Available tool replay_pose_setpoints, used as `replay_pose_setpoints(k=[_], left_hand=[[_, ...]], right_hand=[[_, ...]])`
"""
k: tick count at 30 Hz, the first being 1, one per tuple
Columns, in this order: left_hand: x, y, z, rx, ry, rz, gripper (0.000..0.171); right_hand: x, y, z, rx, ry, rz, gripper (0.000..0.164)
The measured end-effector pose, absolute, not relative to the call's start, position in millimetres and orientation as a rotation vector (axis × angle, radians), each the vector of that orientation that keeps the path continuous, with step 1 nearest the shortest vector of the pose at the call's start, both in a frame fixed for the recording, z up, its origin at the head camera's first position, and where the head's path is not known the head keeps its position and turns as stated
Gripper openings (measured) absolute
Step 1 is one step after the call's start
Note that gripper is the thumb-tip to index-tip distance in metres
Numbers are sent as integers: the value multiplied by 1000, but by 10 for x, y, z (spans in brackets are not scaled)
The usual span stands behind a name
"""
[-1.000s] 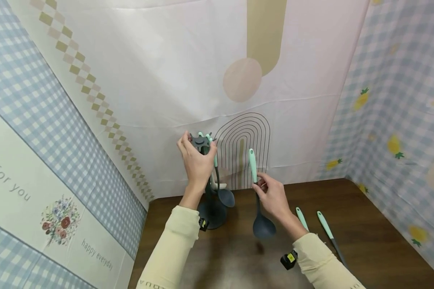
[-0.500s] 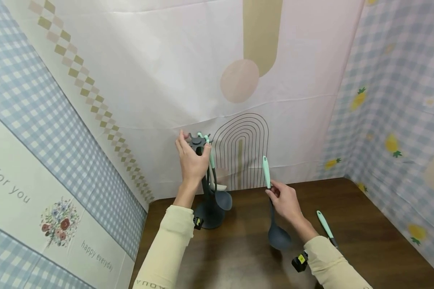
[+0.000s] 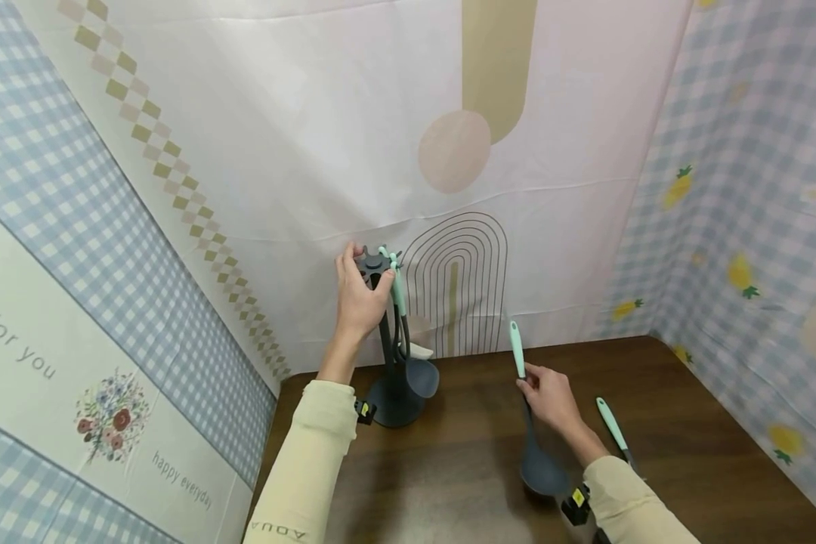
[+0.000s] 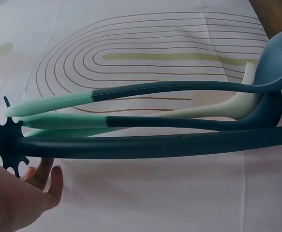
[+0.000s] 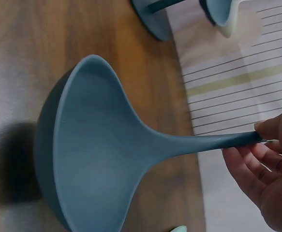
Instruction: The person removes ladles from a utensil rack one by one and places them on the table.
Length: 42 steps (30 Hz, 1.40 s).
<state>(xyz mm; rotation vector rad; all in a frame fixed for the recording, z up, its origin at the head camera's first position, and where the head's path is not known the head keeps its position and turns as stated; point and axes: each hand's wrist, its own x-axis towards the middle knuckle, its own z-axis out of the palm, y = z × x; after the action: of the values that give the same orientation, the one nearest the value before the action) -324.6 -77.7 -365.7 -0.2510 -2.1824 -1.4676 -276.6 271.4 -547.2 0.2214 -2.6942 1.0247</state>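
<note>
At the back left of the table stands a dark utensil stand (image 3: pixel 396 408) with a round base and a hooked top. My left hand (image 3: pixel 360 302) grips that top, thumb on one side and fingers on the other. Several mint-handled utensils hang from the hooks, among them a dark spoon-like one (image 3: pixel 421 376) and one with a cream-coloured head (image 4: pixel 220 110). To the right, my right hand (image 3: pixel 549 397) pinches the dark stem of a ladle (image 3: pixel 542 474) just below its mint handle. The ladle is nearly upright, bowl down; a shadow shows beside the bowl (image 5: pixel 95 150) in the right wrist view.
Another utensil with a mint handle (image 3: pixel 610 423) lies on the brown wooden table (image 3: pixel 462 438) at the right, its lower part hidden by my right forearm. A printed white cloth (image 3: pixel 313 189) hangs behind the table, with checked cloths at both sides.
My right hand has carried the ladle to the right and nearer to me, away from the stand. My left hand stays on the stand's top. One mint handle on the table is now hidden.
</note>
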Motion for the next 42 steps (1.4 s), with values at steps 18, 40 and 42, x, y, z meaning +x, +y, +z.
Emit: replay_pose_setpoints(k=[18, 40, 42], left_hand=[[-3287, -940, -3593, -393, -2300, -1508, 72], [-3214, -912, -3616, -351, -2310, -1380, 75], [-3185, -901, -3628, -313, -2311, -1337, 78]], right_hand=[[-2601, 2906, -5905, 133, -3064, 991, 9], [-2479, 2898, -6102, 31, -3148, 919, 30], [-2511, 2879, -6096, 19, -3157, 883, 33]])
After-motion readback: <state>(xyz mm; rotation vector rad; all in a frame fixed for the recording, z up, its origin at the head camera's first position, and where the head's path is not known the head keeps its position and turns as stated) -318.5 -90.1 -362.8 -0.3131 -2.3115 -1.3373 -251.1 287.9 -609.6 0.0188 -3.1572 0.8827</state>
